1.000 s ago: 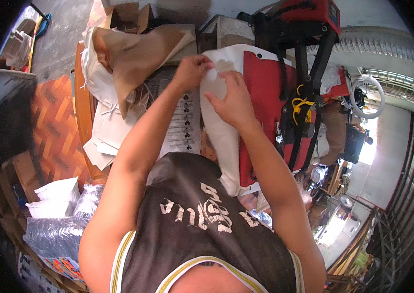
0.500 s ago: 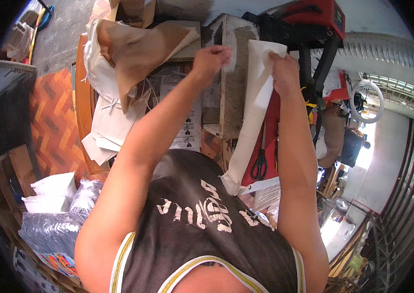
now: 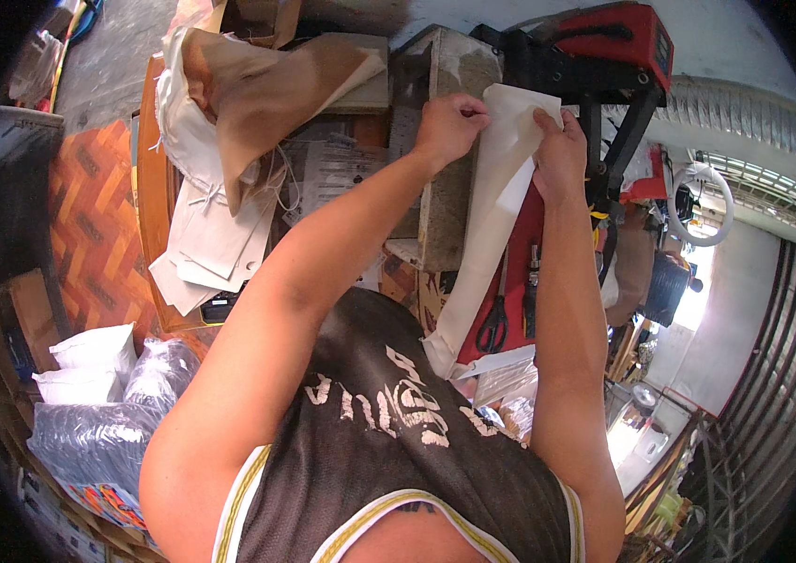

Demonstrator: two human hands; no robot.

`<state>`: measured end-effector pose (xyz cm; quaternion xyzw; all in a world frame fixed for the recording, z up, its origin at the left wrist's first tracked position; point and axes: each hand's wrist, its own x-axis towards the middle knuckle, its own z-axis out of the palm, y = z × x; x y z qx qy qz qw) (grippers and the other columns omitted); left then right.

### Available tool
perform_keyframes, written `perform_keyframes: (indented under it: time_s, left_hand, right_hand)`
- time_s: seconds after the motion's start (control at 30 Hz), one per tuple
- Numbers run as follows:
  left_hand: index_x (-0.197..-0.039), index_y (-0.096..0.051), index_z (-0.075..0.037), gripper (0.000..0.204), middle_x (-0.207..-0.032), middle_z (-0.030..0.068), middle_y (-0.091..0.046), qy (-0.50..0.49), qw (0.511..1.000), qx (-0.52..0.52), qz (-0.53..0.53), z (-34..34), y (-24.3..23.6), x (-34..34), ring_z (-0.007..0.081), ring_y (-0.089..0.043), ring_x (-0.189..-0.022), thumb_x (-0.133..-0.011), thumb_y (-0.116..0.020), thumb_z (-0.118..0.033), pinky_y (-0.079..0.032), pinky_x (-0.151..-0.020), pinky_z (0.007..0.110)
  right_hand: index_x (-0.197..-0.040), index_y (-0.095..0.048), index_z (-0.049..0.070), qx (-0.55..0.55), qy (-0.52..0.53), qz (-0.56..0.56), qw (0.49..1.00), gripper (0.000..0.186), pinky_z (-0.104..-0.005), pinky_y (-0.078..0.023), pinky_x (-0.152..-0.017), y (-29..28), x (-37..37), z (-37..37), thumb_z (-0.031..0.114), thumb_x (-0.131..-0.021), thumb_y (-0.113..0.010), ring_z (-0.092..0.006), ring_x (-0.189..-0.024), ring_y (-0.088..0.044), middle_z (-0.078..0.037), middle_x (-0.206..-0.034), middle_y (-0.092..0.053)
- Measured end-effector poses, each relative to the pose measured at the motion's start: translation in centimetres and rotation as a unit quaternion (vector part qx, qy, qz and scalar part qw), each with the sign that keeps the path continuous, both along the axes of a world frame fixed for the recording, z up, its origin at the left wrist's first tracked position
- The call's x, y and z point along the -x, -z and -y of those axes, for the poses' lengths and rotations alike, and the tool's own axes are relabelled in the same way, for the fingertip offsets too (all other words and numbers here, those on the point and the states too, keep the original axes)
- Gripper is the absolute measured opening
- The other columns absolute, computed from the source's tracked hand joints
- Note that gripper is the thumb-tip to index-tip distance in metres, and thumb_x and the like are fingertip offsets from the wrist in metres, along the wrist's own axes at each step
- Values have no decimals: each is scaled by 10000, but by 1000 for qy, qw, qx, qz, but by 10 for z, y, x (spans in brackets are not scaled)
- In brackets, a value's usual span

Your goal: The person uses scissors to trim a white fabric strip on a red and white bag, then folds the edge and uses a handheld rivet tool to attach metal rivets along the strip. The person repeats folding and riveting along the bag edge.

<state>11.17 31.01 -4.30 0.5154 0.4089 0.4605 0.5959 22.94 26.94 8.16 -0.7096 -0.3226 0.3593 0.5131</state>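
Note:
A long strip of off-white fabric (image 3: 484,239) runs from beside the machine down toward my body, over a red surface. My right hand (image 3: 561,161) grips its upper right corner, thumb on top. Against the strip's upper left edge, my left hand (image 3: 452,129) is closed in a pinch with curled fingers. Whether it holds the cloth's edge or something small is hidden. Black-handled scissors (image 3: 493,330) lie on the red surface (image 3: 518,272) between the strip and my right forearm.
A red and black machine (image 3: 618,42) stands beyond my right hand. Left of the strip is a worn grey block (image 3: 459,70). Brown and white cloth (image 3: 266,103) and pale flat pieces (image 3: 215,239) lie farther left. Plastic-wrapped bundles (image 3: 88,436) sit at lower left.
My left hand has moved right and slightly down to the strip's upper left edge. My right hand has shifted slightly right and down, still gripping the fabric.

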Motion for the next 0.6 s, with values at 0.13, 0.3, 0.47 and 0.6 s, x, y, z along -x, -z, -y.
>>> perform_keyframes:
  time_s: [0.13, 0.3, 0.47, 0.6]
  left_hand:
    - [-954, -773, -23, 172, -891, 162, -754, -4, 1000, -24, -7, -3, -8, 1, 230, -734, -792, -830, -713, -126, -559, -761, 320]
    - [-956, -778, -28, 170, -897, 178, -750, -22, 999, -24, 1, -1, -19, 2, 244, -741, -819, -837, -679, -97, -559, -761, 318]
    - [-952, -750, -8, 166, -920, 194, -739, -29, 998, -48, -29, 1, -28, 2, 301, -735, -853, -828, -660, -73, -564, -771, 349]
    - [-957, -673, -2, 156, -902, 197, -725, -53, 995, -64, -54, 0, -36, 1, 353, -720, -859, -811, -670, -57, -561, -768, 400]
  right_hand:
    - [-1026, -643, -21, -1, -36, 60, 998, 139, -295, -509, -700, 0, 5, 1, 92, -945, -632, -144, -799, -644, -89, -936, -694]
    - [-1009, -642, -11, 6, -30, 94, 995, 140, -284, -496, -684, 1, 5, 2, 115, -946, -649, -122, -760, -620, -71, -903, -684]
    - [-993, -643, -6, 4, -17, 93, 995, 135, -275, -481, -656, -5, 15, 5, 122, -951, -650, -110, -742, -605, -63, -880, -673]
    - [-997, -650, 6, 23, -35, 104, 994, 127, -273, -468, -638, -8, 18, 5, 126, -955, -646, -99, -726, -589, -43, -850, -662]
